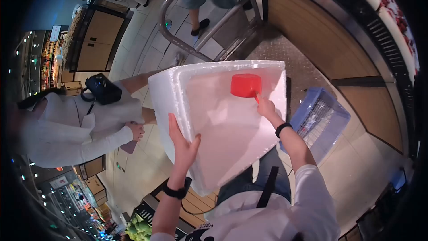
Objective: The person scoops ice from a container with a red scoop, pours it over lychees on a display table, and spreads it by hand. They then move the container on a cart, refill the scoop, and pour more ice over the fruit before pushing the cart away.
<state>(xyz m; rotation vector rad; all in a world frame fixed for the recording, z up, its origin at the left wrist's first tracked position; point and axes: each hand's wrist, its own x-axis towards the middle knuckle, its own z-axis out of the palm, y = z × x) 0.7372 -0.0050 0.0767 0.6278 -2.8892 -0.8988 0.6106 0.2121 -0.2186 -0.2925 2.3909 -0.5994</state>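
A large white foam box is tilted with its opening towards me. My left hand grips its left edge, fingers stretched along the outer wall and thumb at the rim. Inside the box is a red scoop, near the upper right wall. My right hand is closed around the scoop's handle. Apart from the scoop, only the pale, shiny inner walls show in the box.
A metal cart with a tubular handle stands ahead. Right of the box, a blue plastic crate sits on the tiled floor beside wood-panelled counters. A person with a black bag stands close on the left; other people are farther ahead.
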